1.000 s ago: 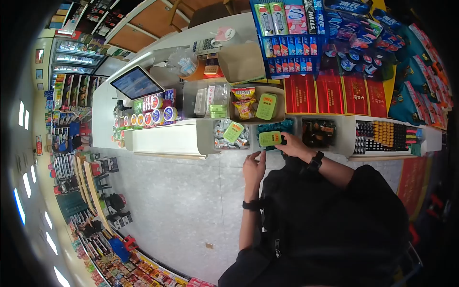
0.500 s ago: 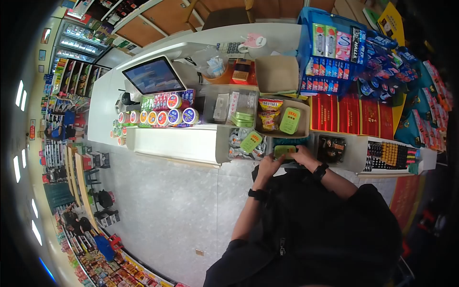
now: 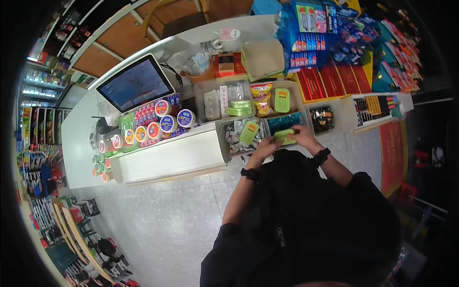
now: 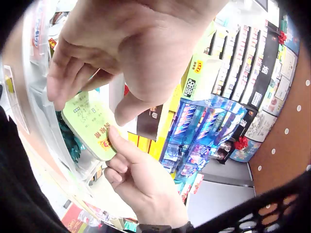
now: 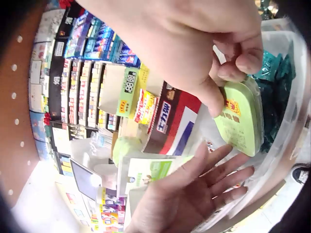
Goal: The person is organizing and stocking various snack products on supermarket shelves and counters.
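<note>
A flat pale-green box (image 3: 285, 137) (image 4: 90, 124) (image 5: 240, 116) with red and yellow print is held over a clear bin of teal packets (image 3: 287, 121). My right hand (image 3: 305, 138) (image 4: 148, 187) (image 5: 194, 43) pinches one end between thumb and fingers. At the other end, my left hand (image 3: 263, 149) (image 4: 131, 48) (image 5: 184, 206) has its fingers spread, fingertips at or very near the box edge; contact is unclear. One similar green box (image 3: 249, 132) lies on silver packets in the bin to the left, another (image 3: 282, 100) in a carton behind.
Round tubs (image 3: 186, 118) and a tablet screen (image 3: 135, 82) stand on the counter to the left. A bin of dark packets (image 3: 321, 118) is just right of my hands. Red boxes (image 3: 330, 82) and a blue gum rack (image 3: 311, 43) are farther back.
My left hand has come up from below the bins to the box's left end, while my right hand keeps its hold. The head view has shifted and tilted.
</note>
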A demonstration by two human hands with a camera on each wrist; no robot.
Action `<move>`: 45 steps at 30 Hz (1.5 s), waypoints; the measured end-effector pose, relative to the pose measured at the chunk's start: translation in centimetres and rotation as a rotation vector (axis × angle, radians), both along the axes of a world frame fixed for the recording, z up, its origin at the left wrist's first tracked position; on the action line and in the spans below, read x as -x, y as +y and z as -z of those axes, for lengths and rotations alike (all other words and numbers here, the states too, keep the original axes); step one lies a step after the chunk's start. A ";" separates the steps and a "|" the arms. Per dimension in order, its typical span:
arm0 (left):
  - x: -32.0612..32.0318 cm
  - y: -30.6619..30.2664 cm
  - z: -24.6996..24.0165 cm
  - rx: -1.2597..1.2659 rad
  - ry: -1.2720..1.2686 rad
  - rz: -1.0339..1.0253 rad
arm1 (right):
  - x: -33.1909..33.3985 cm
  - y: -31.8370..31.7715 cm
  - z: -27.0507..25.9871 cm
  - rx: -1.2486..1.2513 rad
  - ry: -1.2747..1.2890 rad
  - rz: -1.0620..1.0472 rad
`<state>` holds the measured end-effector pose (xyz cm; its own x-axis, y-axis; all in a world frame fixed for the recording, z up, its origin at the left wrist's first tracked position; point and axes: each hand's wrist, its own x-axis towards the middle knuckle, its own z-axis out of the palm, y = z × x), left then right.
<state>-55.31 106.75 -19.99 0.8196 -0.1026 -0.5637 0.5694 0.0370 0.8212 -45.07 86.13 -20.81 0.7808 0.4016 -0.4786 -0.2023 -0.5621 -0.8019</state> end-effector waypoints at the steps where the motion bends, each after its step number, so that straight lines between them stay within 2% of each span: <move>1: 0.2 0.1 0.4 -0.001 0.006 0.010 | 0.0 0.0 -1.9 0.039 -0.012 -0.036; 3: 0.4 0.3 1.1 0.071 -0.004 -0.174 | 0.5 0.3 -5.4 -0.037 0.079 0.007; 4: 0.3 0.7 0.8 0.067 -0.002 -0.171 | 0.4 0.6 -7.5 -0.111 0.162 0.039; 5: 0.1 1.2 0.0 0.038 -0.036 -0.125 | 0.4 1.4 -10.5 -0.030 0.217 0.038; 6: -0.1 1.4 -1.0 0.012 -0.069 -0.076 | 0.2 1.2 -11.0 -0.034 0.219 0.042; 8: -0.3 1.2 -3.9 0.022 -0.081 -0.113 | -0.3 0.5 -11.3 -0.200 0.191 -0.079; 10: -0.6 1.4 -5.9 -0.019 -0.230 -0.037 | -0.4 0.5 -11.6 -0.291 0.110 -0.094; 12: -0.9 1.3 -7.4 0.013 -0.313 -0.040 | -0.8 0.5 -13.5 -0.314 0.049 -0.004; 13: -1.2 1.3 -9.3 0.001 -0.325 -0.068 | -1.3 0.5 -14.5 -0.180 -0.084 -0.073; 14: -1.4 1.3 -10.5 -0.009 -0.336 -0.099 | -1.8 0.7 -15.5 -0.197 -0.092 -0.069; 17: -1.8 1.4 -11.1 -0.107 -0.409 -0.185 | -3.1 2.2 -19.1 -0.026 -0.300 -0.220; 18: -1.9 1.4 -11.4 -0.138 -0.400 -0.238 | -3.4 3.0 -20.5 -0.030 -0.306 -0.232; 20: -2.5 1.8 -12.0 -0.160 -0.417 -0.299 | -4.2 4.8 -22.4 -0.105 -0.523 -0.297; 21: -2.9 1.9 -13.3 -0.159 -0.449 -0.358 | -4.9 5.7 -21.8 -0.198 -0.682 -0.317; 24: -3.7 2.9 -14.4 -0.166 -0.522 -0.456 | -7.1 9.0 -23.5 -0.240 -0.884 -0.292; 26: -4.3 3.6 -13.7 -0.213 -0.523 -0.451 | -8.8 11.2 -24.3 -0.161 -0.912 -0.308; 29: -5.0 4.3 -13.9 -0.189 -0.516 -0.489 | -11.7 14.8 -23.3 -0.068 -1.085 -0.299; 36: -4.7 5.0 -13.1 -0.228 -0.405 -0.502 | -17.3 20.5 -19.5 0.071 -1.106 -0.454; 40: -4.2 4.5 -13.0 -0.170 -0.376 -0.507 | -17.9 21.3 -19.3 0.133 -0.960 -0.542; 45: -4.4 3.9 -12.8 -0.176 -0.360 -0.429 | -18.2 21.8 -18.1 0.006 -0.954 -0.444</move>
